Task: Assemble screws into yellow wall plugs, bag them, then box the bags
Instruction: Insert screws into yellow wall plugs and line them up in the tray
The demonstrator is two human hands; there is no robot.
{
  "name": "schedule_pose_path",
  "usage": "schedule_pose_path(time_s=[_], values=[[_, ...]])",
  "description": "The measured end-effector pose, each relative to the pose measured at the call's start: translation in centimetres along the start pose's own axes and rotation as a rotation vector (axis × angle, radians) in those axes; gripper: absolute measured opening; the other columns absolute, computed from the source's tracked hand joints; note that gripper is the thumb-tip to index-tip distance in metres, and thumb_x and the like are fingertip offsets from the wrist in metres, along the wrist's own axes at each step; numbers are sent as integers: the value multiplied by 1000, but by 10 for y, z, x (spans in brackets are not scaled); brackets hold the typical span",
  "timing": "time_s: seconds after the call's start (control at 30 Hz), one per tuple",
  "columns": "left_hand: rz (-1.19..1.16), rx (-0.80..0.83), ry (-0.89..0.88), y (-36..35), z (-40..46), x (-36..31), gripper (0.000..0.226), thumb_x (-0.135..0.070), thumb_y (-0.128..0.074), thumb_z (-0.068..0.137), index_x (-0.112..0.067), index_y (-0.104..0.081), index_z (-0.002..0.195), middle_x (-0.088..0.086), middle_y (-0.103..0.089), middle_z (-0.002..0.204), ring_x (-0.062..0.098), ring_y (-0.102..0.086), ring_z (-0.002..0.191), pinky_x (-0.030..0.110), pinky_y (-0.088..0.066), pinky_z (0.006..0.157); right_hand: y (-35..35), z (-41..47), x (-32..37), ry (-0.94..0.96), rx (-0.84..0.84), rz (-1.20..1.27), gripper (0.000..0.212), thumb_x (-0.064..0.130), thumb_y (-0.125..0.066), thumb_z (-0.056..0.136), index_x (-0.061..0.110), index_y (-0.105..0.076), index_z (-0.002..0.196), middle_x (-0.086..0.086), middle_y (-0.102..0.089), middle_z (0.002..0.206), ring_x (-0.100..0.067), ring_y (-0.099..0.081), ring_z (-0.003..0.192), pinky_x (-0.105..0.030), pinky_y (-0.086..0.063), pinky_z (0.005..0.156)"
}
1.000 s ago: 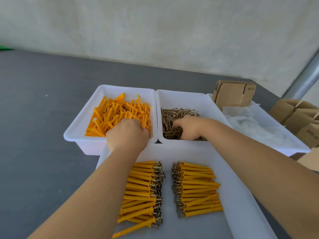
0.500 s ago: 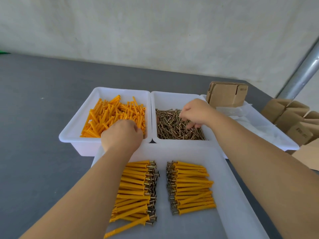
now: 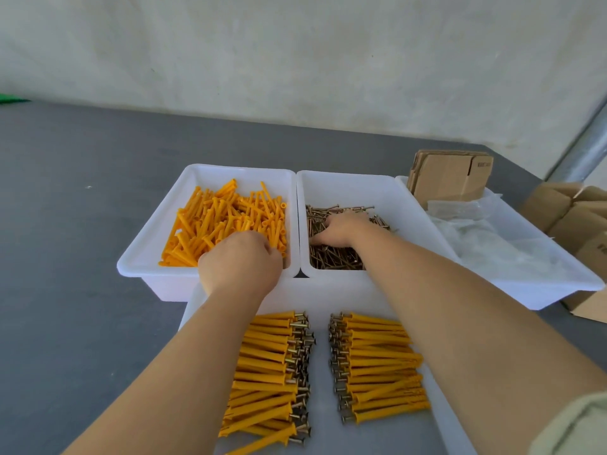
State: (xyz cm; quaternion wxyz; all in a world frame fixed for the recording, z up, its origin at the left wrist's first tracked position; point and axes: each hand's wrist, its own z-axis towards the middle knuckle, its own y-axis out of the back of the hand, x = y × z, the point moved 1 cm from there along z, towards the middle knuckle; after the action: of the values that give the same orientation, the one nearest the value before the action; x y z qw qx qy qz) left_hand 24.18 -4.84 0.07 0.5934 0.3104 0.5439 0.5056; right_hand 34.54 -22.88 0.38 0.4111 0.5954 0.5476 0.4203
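Two bare forearms enter from the lower edge, without watch, bracelet or glove. The left hand (image 3: 241, 261) and the right hand (image 3: 341, 228) carry no rings that can be seen. At the lower right corner a short pale olive-beige fabric sleeve (image 3: 573, 428) covers the right upper arm, its hem loose and softly creased.

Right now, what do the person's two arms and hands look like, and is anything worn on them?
Both forearms are bare. The left hand and the right hand wear no gloves, and no rings, watch or bracelet show. On the right arm, a pale greenish-beige sleeve appears only at the frame's lower right corner. No sleeve shows on the left arm.
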Motion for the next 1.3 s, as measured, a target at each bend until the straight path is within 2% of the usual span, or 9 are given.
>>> schedule_pose_path(time_s=[0.2,0.4,0.53,0.67,0.8,0.93,1.03,1.2,1.3], values=[[-3,18,3,2,-1,-1,24,-38,-49,94,-28,-67,80,-7,-59,66,14,-55,61,29,-53,62,8,-21,1,82,-38,-105,30,27,-54,98,9,-68,118,-6,-67,116,-25,-63,104,-36,-52,92],[-87,-38,4,5,-3,0,16,-31,-52,92,-29,-66,86,-7,-61,72,16,-56,64,28,-51,57,6,-38,-13,11,-236,207,21,20,-72,87,9,-76,105,-6,-74,105,-25,-68,99,-38,-57,90],[-217,-110,9,9,-4,2,12,-20,-56,92,-28,-65,95,-5,-65,86,20,-60,74,29,-50,56,-1,-53,-15,112,-509,443,9,13,-68,87,13,-77,84,1,-74,93,-20,-67,92,-38,-56,84],[-372,-199,28,10,-2,3,30,-15,-60,93,-28,-50,118,-4,-65,89,21,-61,71,37,-55,56,3,-68,-16,173,-648,687,5,12,-69,86,15,-69,91,1,-72,85,-18,-67,86,-39,-55,85],[-505,-250,-58,13,-2,3,71,-10,-58,94,-39,-27,150,-6,-61,93,16,-60,72,37,-54,56,11,-93,-16,219,-599,1028,44,7,-64,90,23,-50,128,0,-76,79,-14,-73,81,-37,-56,88],[-647,-311,-194,22,-5,-7,44,-12,-56,97,-28,-51,138,-2,-63,98,19,-66,75,41,-57,68,6,-127,-26,244,-562,1309,39,4,-61,93,24,-56,126,4,-77,81,-11,-75,76,-27,-55,72],[-817,-286,-274,34,-15,-20,26,-13,-56,99,-22,-59,122,-5,-68,91,6,-66,62,29,-56,57,-8,-141,-34,218,-503,1547,34,5,-61,94,27,-59,120,-1,-78,85,-16,-76,80,-26,-56,68],[-1165,130,-363,38,-41,-34,14,-3,-55,99,-8,-65,108,4,-77,88,21,-64,64,28,-53,60,-18,-143,-39,183,-510,1618,33,3,-57,96,22,-58,123,-4,-76,83,-15,-72,77,-29,-54,68],[-1206,186,-370,37,-46,-40,4,-7,-59,97,-6,-60,101,2,-78,86,28,-53,65,29,-47,57,-19,-145,-37,216,-500,1536,33,4,-59,95,24,-60,121,-4,-77,85,-19,-74,80,-33,-59,73]])
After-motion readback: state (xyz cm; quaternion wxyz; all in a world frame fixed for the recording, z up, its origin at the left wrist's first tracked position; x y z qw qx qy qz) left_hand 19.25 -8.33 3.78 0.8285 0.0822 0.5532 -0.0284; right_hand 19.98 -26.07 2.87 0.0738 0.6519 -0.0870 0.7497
